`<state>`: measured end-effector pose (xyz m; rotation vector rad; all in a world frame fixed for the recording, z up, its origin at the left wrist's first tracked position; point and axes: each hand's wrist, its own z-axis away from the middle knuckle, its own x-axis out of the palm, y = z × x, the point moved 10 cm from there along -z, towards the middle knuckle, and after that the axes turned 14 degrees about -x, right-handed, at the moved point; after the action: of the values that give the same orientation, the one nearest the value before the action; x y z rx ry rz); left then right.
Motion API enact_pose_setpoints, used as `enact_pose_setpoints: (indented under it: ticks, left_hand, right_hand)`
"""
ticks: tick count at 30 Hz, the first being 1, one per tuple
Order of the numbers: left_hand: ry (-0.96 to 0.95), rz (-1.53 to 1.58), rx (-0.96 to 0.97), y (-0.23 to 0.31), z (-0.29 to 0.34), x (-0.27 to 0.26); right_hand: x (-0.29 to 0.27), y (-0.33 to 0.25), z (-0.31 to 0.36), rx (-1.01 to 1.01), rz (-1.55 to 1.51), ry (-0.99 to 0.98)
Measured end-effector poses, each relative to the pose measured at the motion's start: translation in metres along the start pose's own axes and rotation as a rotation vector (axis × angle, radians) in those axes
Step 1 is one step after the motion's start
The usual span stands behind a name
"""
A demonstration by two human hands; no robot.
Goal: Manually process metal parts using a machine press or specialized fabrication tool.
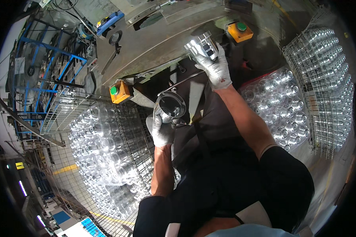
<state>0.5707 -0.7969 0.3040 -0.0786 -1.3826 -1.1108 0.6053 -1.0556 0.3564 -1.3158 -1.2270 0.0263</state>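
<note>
My left hand (pixel 162 129), in a white glove, is closed on a round metal cup (pixel 182 103) with a bright rim and a dark hollow facing up. Higher up and to the right, my gloved right hand (pixel 215 70) grips a shiny metal cylinder (pixel 199 44) with a stepped edge, held tilted near the machine's front. A thin rod (pixel 186 80) runs between the left cup's rim and my right wrist; what it is fixed to is hidden.
Ahead is a grey metal machine table (pixel 154 55), with orange button boxes (pixel 122 93) (pixel 241 32) on its front edge. Wire baskets of shiny metal cups stand left (pixel 103 146) and right (pixel 324 87). More cups (pixel 281 106) lie close by my right arm. A blue rack (pixel 43 47) is far left.
</note>
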Motion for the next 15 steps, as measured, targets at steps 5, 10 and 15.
enact_pose_setpoints:
  ticks: [5,10,15]
  left_hand:
    - [0.032,0.004,-0.008,0.000,0.005,-0.013]
    - [0.058,0.009,-0.006,0.000,0.006,-0.015]
    - [0.106,-0.001,-0.011,-0.004,0.005,-0.023]
  right_hand:
    - [0.020,-0.015,0.002,0.018,-0.038,-0.080]
    - [0.005,-0.011,0.006,0.049,0.001,-0.026]
    - [0.001,-0.030,0.006,0.056,0.157,-0.132]
